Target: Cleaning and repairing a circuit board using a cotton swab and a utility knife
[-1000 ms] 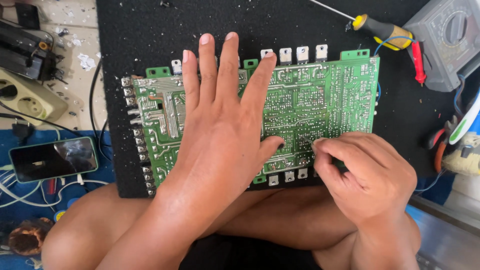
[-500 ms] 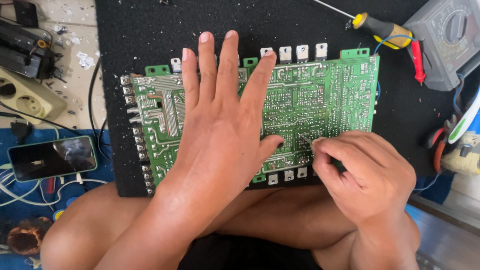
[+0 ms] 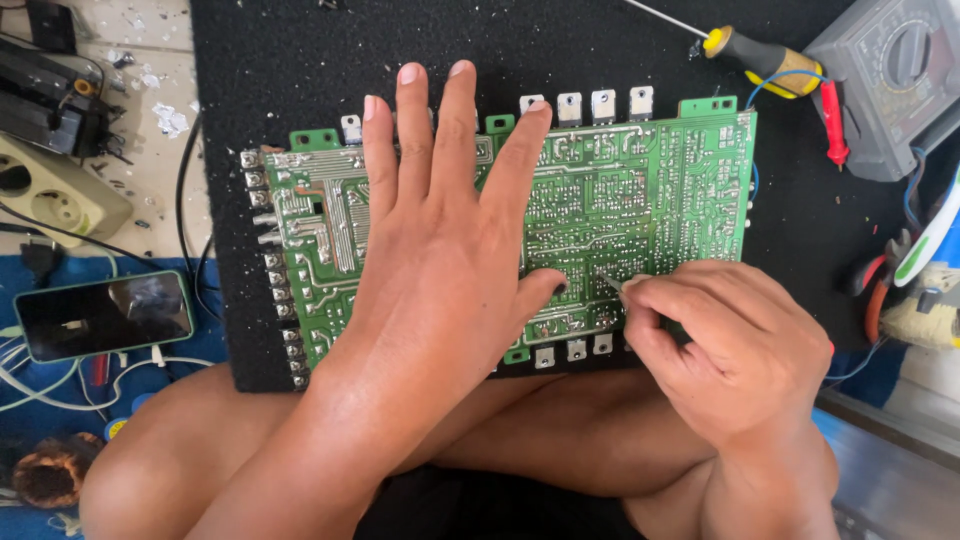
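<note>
Almost nothing has shifted since the earlier frames: your left hand (image 3: 440, 250) still lies flat, fingers spread, pressing the large green printed circuit board (image 3: 640, 210) down, and your right hand (image 3: 720, 350) has stayed at the board's lower edge. Your right grip is closed, thumb and forefinger pinching a thin grey metal probe tip (image 3: 608, 282) whose point touches the solder side; your left grip is open, holding nothing, only pinning the board. That board rests solder side up on a black foam mat (image 3: 300, 80) laid across your crossed legs, not on a desk. I judge it light and stiff but fragile: the fine traces scratch easily and the solder points are prickly, so take it by the bare edges or the green corner tabs, never by the row of metal-tabbed transistors. Counted: one board, four silver transistor tabs showing along its top edge and three along the bottom. Farther out lie one yellow-and-black-handled screwdriver (image 3: 760, 58), one grey analogue multimeter (image 3: 890, 70) with a red probe (image 3: 832, 120), one phone in a green case (image 3: 105, 315) and a beige power strip (image 3: 50, 195).
</note>
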